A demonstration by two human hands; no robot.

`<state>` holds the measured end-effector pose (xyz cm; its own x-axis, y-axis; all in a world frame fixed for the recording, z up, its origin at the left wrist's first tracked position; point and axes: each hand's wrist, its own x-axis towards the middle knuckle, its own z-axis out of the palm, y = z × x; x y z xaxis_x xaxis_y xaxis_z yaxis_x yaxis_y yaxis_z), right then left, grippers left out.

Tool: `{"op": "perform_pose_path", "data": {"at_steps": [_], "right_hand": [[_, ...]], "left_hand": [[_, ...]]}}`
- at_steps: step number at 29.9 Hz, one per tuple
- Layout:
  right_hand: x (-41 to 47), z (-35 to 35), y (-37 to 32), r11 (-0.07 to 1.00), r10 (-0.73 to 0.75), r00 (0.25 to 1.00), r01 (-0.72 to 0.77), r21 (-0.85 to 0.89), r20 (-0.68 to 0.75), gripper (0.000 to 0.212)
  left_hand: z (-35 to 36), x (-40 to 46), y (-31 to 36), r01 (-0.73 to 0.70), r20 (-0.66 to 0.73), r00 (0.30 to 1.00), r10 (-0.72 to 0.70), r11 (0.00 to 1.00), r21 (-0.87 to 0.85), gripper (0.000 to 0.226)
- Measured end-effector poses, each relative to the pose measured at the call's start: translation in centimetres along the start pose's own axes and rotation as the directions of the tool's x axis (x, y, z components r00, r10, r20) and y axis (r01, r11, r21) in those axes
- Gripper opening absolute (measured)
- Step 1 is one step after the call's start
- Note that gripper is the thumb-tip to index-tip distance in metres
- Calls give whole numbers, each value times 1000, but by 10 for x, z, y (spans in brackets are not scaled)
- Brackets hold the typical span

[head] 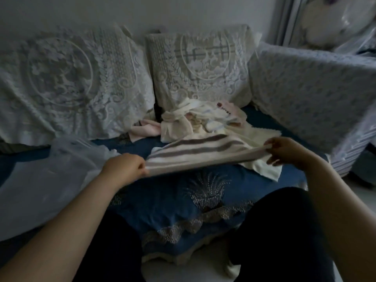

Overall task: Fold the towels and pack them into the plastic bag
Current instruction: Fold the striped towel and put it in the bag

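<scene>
Fingers of the left hand (124,166) and right hand (284,150) pinch the striped towel (195,153) taut; uneven tension could skew the fold.

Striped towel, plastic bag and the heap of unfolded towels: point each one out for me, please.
striped towel (201,148): head view, on the banded middle stretched between the hands.
plastic bag (46,180): head view, on its translucent side, left of the seat.
heap of unfolded towels (195,121): head view, on the cream cloth at its centre.
</scene>
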<state>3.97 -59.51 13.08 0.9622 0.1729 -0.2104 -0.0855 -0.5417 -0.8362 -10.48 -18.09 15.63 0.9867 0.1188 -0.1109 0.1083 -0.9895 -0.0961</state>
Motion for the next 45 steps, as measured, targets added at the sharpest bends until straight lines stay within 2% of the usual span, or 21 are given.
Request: {"op": "perform_pose_path", "data": {"at_steps": [1, 3, 4, 6, 9, 12, 14, 16, 18, 20, 22, 24, 26, 29, 31, 32, 34, 37, 40, 43, 45], "right_hand": [[0, -1, 13, 993, 69, 989, -57, -100, 131, 13], [-3, -1, 28, 966, 206, 920, -136, -221, 333, 15], [-4, -1, 32, 958, 250, 886, -166, -236, 391, 16], [1, -2, 34, 951, 279, 865, -190, -242, 417, 17], [21, 7, 29, 968, 234, 918, -188, -169, 319, 14], [49, 28, 16, 982, 136, 988, -144, 124, 74, 18], [65, 43, 10, 966, 69, 998, -65, 250, -8, 36], [78, 59, 14, 986, 13, 1000, -13, 165, 2, 58], [87, 72, 20, 989, 22, 1000, -20, -146, 8, 71], [93, 81, 27, 907, 85, 996, -80, -412, -8, 79], [91, 90, 28, 838, 239, 971, -216, -501, -19, 83], [83, 98, 26, 788, 370, 929, -311, -531, 4, 86], [80, 100, 28, 816, 427, 902, -354, -456, 65, 79], [78, 91, 27, 897, 442, 891, -434, -88, 108, 58], [74, 88, 13, 907, 369, 925, -379, 186, 88, 49], [67, 91, -1, 909, 300, 951, -309, 281, 74, 41], [54, 107, -33, 926, 125, 990, -142, 350, 69, 30], [34, 155, -82, 975, -95, 992, 76, 211, 80, 34], [14, 220, -116, 980, -197, 954, 198, 23, 226, 47], [5, 274, -113, 965, -247, 815, 256, 57, 525, 56], [5, 294, -95, 950, -170, 731, 301, -89, 661, 58]], "left_hand": [[4, -1, 2, -36, 139, 990, 32, 999, 25, 33], [11, -2, 6, -115, 372, 924, 86, 992, 58, 48], [13, -1, 8, -132, 451, 888, 92, 990, 58, 51], [13, 5, 11, -97, 509, 858, 66, 995, 33, 51], [14, 26, 7, 29, 414, 910, -26, 1000, -1, 41], [25, 51, -1, 218, 132, 970, -204, 971, -101, 21], [37, 62, -2, 249, -6, 967, -255, 947, -202, 46], [52, 68, 4, 141, -133, 976, -175, 963, -230, 66], [69, 68, 13, 28, -230, 971, -64, 987, -156, 66], [87, 65, 21, -18, -185, 983, -4, 993, -119, 59], [108, 60, 27, -6, -22, 1000, 4, 992, -127, 59], [125, 55, 29, 39, 169, 985, -18, 992, -122, 64], [134, 53, 29, 87, 253, 966, -53, 989, -123, 66], [131, 49, 30, 103, 236, 969, -67, 984, -143, 64], [124, 46, 30, 104, 165, 984, -63, 964, -247, 53], [120, 44, 29, 102, 83, 994, -78, 931, -350, 43], [111, 40, 29, 52, -128, 982, -142, 841, -539, 26], [102, 35, 28, -130, -454, 879, -146, 843, -523, 21], [96, 30, 18, -183, -609, 768, -198, 844, -504, 16], [86, 23, 3, -92, -629, 688, -362, 816, -571, 16], [88, 20, -9, 33, -492, 755, -434, 774, -633, 19]]}}
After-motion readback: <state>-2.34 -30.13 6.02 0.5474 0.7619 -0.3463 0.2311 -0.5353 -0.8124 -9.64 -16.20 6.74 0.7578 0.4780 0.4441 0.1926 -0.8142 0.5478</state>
